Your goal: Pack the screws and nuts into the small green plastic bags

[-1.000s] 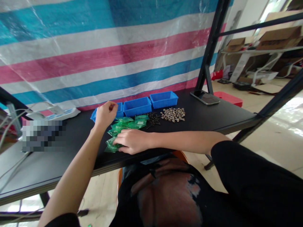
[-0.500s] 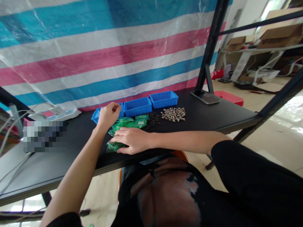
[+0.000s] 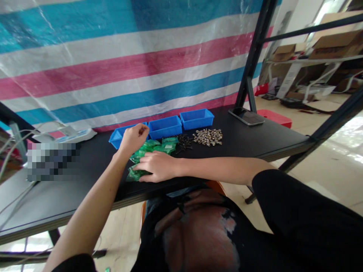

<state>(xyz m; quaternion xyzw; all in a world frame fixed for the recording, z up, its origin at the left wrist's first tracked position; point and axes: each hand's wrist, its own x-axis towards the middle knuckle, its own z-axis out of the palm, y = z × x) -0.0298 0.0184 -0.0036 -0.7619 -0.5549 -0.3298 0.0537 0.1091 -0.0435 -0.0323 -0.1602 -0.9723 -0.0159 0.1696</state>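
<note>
My left hand [image 3: 134, 138] is raised in front of the left blue bin [image 3: 115, 139], partly covering it. Its fingers are curled together, and anything between them is hidden. My right hand [image 3: 159, 166] lies with fingers outstretched over the green plastic bags [image 3: 150, 145], touching a bag near the front of the desk. Some of the bags are hidden beneath it. To the right of the bags are a pile of dark screws [image 3: 185, 143] and a heap of small shiny metal pieces [image 3: 208, 136].
A middle blue bin [image 3: 165, 128] and a right blue bin [image 3: 197, 119] line the back of the black desk [image 3: 238, 141]. A phone [image 3: 246, 116] lies at the right, beside a metal frame post [image 3: 250, 64]. At the left sit a white power strip [image 3: 82, 135] and cables.
My left hand has shifted slightly to the right, its fingers still curled. My right hand stays almost in place on the green bags.
</note>
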